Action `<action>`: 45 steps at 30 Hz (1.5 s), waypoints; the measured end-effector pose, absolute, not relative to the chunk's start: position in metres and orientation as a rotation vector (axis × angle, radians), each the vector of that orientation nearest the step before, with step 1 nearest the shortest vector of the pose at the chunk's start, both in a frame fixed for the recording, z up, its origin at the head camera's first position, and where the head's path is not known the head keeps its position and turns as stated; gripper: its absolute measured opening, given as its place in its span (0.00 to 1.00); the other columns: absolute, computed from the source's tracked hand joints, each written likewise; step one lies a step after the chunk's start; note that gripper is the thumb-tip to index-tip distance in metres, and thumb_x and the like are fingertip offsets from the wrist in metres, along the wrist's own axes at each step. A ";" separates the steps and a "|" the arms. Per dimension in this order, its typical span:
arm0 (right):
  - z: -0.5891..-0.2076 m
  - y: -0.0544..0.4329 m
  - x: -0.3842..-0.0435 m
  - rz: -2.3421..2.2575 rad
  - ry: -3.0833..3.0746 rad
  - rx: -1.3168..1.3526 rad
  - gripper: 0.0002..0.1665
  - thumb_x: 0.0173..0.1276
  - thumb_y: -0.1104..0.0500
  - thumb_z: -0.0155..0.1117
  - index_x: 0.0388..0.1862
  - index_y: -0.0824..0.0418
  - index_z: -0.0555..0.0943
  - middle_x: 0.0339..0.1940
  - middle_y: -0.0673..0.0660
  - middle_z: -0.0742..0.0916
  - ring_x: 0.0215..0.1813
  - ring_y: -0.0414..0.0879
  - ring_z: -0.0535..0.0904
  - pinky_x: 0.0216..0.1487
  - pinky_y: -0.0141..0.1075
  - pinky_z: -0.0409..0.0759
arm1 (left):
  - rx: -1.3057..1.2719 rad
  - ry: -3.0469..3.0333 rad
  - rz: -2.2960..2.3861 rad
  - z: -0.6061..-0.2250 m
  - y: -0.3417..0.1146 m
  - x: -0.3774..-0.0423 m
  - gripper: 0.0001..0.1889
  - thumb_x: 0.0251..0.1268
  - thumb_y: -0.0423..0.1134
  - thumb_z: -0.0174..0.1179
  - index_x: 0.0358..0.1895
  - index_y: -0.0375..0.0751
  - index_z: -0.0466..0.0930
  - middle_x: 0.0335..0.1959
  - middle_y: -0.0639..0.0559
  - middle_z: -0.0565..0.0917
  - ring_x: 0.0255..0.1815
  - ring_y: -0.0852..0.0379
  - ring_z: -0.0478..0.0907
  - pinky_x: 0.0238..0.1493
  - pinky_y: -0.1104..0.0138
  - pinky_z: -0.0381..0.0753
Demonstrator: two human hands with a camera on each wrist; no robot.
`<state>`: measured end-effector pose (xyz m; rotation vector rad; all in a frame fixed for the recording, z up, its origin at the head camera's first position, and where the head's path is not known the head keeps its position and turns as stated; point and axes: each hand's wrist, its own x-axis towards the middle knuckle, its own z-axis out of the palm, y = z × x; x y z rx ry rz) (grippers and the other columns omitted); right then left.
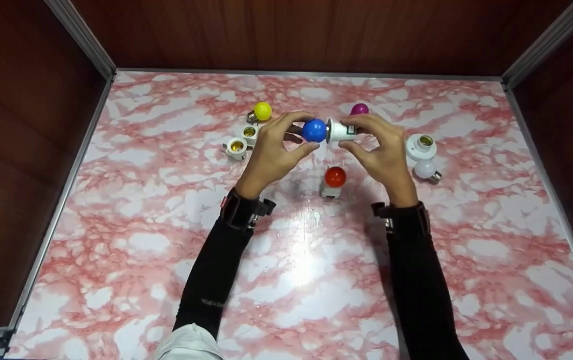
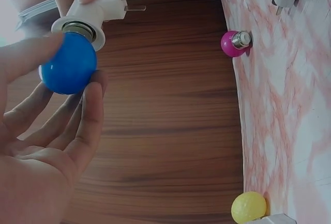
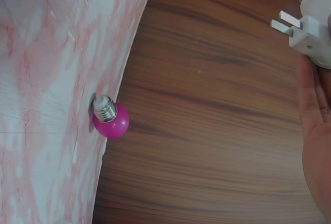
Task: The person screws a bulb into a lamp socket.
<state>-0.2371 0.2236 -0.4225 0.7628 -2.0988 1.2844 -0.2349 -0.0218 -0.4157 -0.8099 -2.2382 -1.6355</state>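
My left hand [image 1: 273, 152] pinches a blue light bulb [image 1: 314, 130] between thumb and fingers. Facing it, my right hand [image 1: 379, 147] grips a white plug-in lamp socket [image 1: 341, 131]. In the left wrist view the bulb's metal base sits at the mouth of the socket [image 2: 95, 8], part of its thread still showing, and two flat prongs stick out to the side. Both things are held up above the table. Below them stands a red bulb [image 1: 335, 177] in a white socket [image 1: 331, 191]. Behind my right hand lies a magenta bulb [image 1: 360, 109], partly hidden in the head view.
Left of my left hand are a yellow bulb [image 1: 262, 111] and two white sockets, one nearer [image 1: 236, 148]. To the right, a round white lamp holder [image 1: 420, 147] sits beside a white bulb [image 1: 425, 169]. Brown panels [image 1: 291, 35] enclose the marbled table [image 1: 156, 290].
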 end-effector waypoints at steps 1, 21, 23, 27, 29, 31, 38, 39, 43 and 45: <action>-0.422 0.224 -0.237 1.288 -2.092 0.767 0.23 0.56 0.68 0.83 0.52 0.67 0.90 0.50 0.64 0.93 0.51 0.37 0.89 0.58 0.26 0.87 | -0.809 -2.238 -1.637 -0.416 -0.022 -0.235 0.24 0.69 0.40 0.73 0.64 0.34 0.82 0.60 0.39 0.88 0.53 0.50 0.91 0.53 0.67 0.92; -0.422 0.224 -0.237 1.288 -2.082 0.784 0.23 0.56 0.68 0.83 0.52 0.68 0.90 0.50 0.65 0.93 0.52 0.37 0.89 0.59 0.26 0.87 | -0.831 -2.219 -1.647 -0.416 -0.021 -0.233 0.24 0.72 0.39 0.70 0.65 0.30 0.81 0.63 0.36 0.86 0.57 0.45 0.89 0.60 0.68 0.90; -0.422 0.224 -0.236 1.285 -2.081 0.780 0.23 0.56 0.68 0.84 0.52 0.68 0.90 0.49 0.65 0.93 0.52 0.37 0.89 0.59 0.26 0.87 | -0.838 -2.215 -1.643 -0.415 -0.021 -0.233 0.25 0.72 0.39 0.70 0.65 0.29 0.81 0.63 0.36 0.86 0.57 0.45 0.89 0.60 0.68 0.89; -0.422 0.224 -0.236 1.276 -2.087 0.779 0.23 0.56 0.68 0.83 0.52 0.68 0.90 0.49 0.65 0.93 0.51 0.38 0.89 0.58 0.25 0.87 | -0.847 -2.209 -1.633 -0.415 -0.021 -0.234 0.24 0.71 0.39 0.71 0.65 0.29 0.81 0.63 0.36 0.86 0.58 0.46 0.89 0.61 0.68 0.89; -0.422 0.224 -0.236 1.269 -2.095 0.776 0.23 0.56 0.68 0.83 0.52 0.68 0.90 0.49 0.65 0.94 0.51 0.39 0.89 0.58 0.25 0.87 | -0.852 -2.204 -1.626 -0.415 -0.021 -0.234 0.24 0.71 0.38 0.71 0.65 0.29 0.81 0.62 0.36 0.86 0.58 0.47 0.89 0.61 0.69 0.89; -0.422 0.224 -0.236 1.261 -2.104 0.774 0.23 0.57 0.67 0.83 0.52 0.68 0.90 0.49 0.66 0.94 0.50 0.42 0.90 0.58 0.25 0.86 | -0.858 -2.197 -1.621 -0.416 -0.021 -0.234 0.24 0.71 0.38 0.71 0.64 0.29 0.82 0.62 0.36 0.86 0.58 0.47 0.89 0.61 0.69 0.89; -0.421 0.225 -0.236 1.250 -2.127 0.771 0.23 0.57 0.66 0.83 0.53 0.66 0.90 0.48 0.63 0.94 0.49 0.46 0.90 0.56 0.26 0.85 | -0.871 -2.182 -1.599 -0.415 -0.021 -0.234 0.24 0.69 0.39 0.72 0.64 0.31 0.83 0.62 0.38 0.86 0.59 0.49 0.88 0.62 0.69 0.88; -0.420 0.225 -0.236 1.252 -2.129 0.772 0.22 0.57 0.66 0.83 0.53 0.66 0.90 0.48 0.63 0.94 0.49 0.45 0.90 0.56 0.26 0.85 | -0.874 -2.179 -1.595 -0.416 -0.021 -0.234 0.24 0.69 0.39 0.72 0.64 0.31 0.83 0.62 0.38 0.86 0.59 0.49 0.88 0.62 0.69 0.88; -0.421 0.225 -0.235 1.256 -2.137 0.769 0.22 0.58 0.66 0.82 0.52 0.66 0.90 0.48 0.64 0.94 0.49 0.43 0.89 0.56 0.24 0.84 | -0.890 -2.154 -1.586 -0.417 -0.020 -0.235 0.24 0.69 0.37 0.73 0.63 0.30 0.83 0.61 0.37 0.86 0.59 0.48 0.88 0.62 0.63 0.90; -0.421 0.225 -0.235 1.252 -2.139 0.769 0.22 0.58 0.66 0.82 0.52 0.66 0.90 0.48 0.64 0.94 0.49 0.44 0.89 0.55 0.24 0.84 | -0.895 -2.145 -1.587 -0.417 -0.020 -0.235 0.24 0.69 0.37 0.73 0.63 0.29 0.83 0.62 0.37 0.86 0.59 0.48 0.88 0.62 0.61 0.90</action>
